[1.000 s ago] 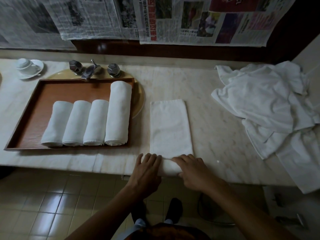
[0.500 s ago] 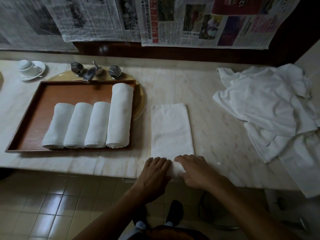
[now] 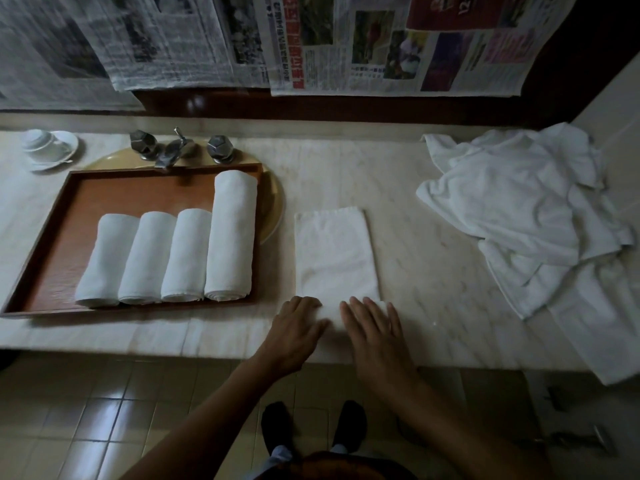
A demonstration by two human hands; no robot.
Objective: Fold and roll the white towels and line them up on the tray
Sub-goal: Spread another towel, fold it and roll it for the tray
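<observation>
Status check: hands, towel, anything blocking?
Left hand curled on towel rolled end, right hand flat on it. Towel part rolled, on counter. Four rolls on tray. Nothing between towel and tray; loose pile off right.

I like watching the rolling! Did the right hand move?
Yes. The right hand has slid forward along the towel, away from the counter's front edge.
</observation>
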